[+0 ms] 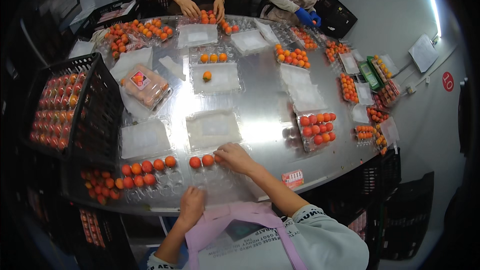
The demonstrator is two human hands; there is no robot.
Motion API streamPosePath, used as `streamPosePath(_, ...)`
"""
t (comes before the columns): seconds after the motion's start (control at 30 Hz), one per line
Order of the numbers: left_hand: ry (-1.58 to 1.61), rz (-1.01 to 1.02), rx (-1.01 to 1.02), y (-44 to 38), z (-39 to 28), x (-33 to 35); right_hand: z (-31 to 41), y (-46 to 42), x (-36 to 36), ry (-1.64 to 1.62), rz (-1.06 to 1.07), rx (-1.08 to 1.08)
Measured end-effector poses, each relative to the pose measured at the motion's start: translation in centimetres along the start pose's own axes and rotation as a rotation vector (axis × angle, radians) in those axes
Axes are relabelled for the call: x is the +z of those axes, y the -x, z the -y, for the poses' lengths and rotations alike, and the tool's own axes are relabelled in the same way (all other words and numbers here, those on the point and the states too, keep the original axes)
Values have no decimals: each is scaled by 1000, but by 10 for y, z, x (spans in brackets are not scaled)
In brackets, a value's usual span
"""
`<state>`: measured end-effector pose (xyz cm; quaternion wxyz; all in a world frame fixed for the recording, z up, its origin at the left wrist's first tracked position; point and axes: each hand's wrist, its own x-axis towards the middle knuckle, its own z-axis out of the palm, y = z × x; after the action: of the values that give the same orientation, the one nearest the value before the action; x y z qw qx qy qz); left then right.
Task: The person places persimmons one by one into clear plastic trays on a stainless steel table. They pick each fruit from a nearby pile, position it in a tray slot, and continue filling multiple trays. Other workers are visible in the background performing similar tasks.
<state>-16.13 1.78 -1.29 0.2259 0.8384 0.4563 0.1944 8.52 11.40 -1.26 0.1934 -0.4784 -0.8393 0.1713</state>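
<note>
My right hand [234,158] reaches over a clear plastic tray [210,180] and has its fingertips on an orange-red tomato, partly hidden, at the end of the back row. Two more tomatoes [201,161] sit to its left in that row. My left hand [192,203] is curled at the tray's front left corner; whether it holds anything is hidden. The tray's open lid [213,129], lined with a white pad, lies behind it. On the left is a second clear tray [165,180] with several tomatoes in two rows, beside a loose heap of tomatoes [101,185].
A black crate [101,108] of packed tomatoes stands at the left. Behind it lies a closed, labelled pack [146,86]. A filled tray [317,129] and a small printed card [292,178] are to the right. Across the steel table [258,97], two co-workers handle fruit; a green scale [370,75] stands far right.
</note>
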Motion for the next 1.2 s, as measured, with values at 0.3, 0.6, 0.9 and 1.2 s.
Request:
streamPosePath(0.3,116,34,-29,3,-1,-10,-4,2,-4,-2,36,-3)
streamPosePath(0.6,268,-201,-264,-3,-28,5,38,27,-39,-319,-160,-34)
streamPosePath(0.9,1171,-103,-565,-10,-74,36,66,79,-34,-687,-2,-118)
streamPosePath(1.2,1288,-114,-683,-30,-164,8,40,108,-35,-823,72,-30)
